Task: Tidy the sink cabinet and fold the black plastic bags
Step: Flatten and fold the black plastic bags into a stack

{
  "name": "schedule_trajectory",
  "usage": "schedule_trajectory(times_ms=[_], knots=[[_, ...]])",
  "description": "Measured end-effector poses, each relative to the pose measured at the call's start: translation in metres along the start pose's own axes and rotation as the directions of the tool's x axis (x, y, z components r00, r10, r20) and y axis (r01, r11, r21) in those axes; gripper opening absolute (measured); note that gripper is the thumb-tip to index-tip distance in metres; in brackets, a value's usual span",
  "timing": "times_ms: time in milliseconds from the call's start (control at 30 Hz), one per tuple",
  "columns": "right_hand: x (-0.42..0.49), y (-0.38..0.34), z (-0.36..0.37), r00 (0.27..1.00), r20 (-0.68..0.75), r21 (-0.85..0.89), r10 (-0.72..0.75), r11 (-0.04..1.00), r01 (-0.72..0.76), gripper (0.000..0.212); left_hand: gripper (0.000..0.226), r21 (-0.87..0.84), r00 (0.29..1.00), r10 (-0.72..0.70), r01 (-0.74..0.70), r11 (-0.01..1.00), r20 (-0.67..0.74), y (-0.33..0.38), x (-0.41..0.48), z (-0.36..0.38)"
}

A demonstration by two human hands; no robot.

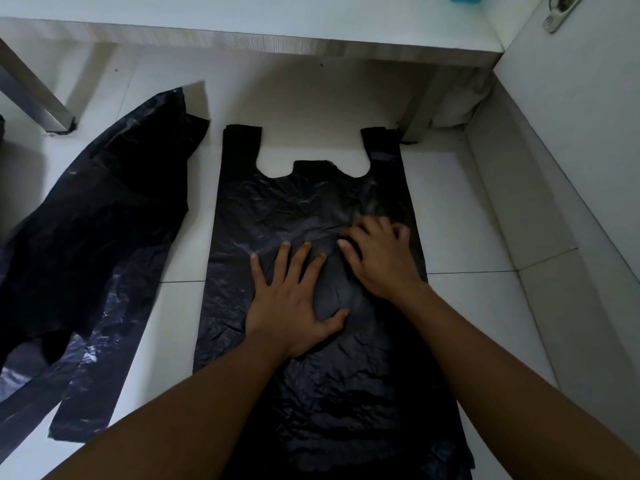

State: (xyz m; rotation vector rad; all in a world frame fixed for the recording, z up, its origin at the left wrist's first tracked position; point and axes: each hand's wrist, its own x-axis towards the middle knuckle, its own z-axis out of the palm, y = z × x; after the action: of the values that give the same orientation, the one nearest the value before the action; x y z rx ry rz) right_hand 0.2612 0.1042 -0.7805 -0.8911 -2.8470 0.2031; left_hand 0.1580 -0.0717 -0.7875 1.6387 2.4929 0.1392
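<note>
A black plastic bag [304, 202] lies spread flat on the white tiled floor, its two handles pointing away from me. My left hand [294, 296] presses on the bag's middle with the fingers straight and spread. My right hand [377, 254] rests on the bag just right of it, palm down, fingers blurred and slightly bent on the plastic. A second black bag [104, 220] lies crumpled and unfolded on the floor to the left, apart from both hands.
A white counter edge [277, 43] runs across the top, with a metal leg [38, 102] at the far left and another support [419, 109] behind the bag's right handle. A white wall and skirting [540, 202] close off the right side.
</note>
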Motion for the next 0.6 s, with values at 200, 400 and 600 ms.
schedule_trajectory(times_ms=[200, 400, 600], knots=[[0.003, 0.077, -0.008, 0.854, -0.009, 0.062, 0.52, 0.853, -0.519, 0.055, 0.1, -0.013, 1.0, 0.0, 0.0, 1.0, 0.006, 0.0, -0.002, -0.002], [-0.023, 0.026, -0.019, 0.971, -0.135, 0.092, 0.197, 0.978, -0.185, 0.027, 0.102, -0.023, 1.0, -0.008, 0.008, 1.0, 0.018, -0.001, -0.001, -0.003], [-0.047, -0.007, -0.008, 0.994, 0.014, 0.101, 0.11, 0.989, -0.111, 0.03, 0.095, -0.213, 0.998, -0.006, 0.017, 0.977, 0.056, -0.007, 0.002, -0.008]])
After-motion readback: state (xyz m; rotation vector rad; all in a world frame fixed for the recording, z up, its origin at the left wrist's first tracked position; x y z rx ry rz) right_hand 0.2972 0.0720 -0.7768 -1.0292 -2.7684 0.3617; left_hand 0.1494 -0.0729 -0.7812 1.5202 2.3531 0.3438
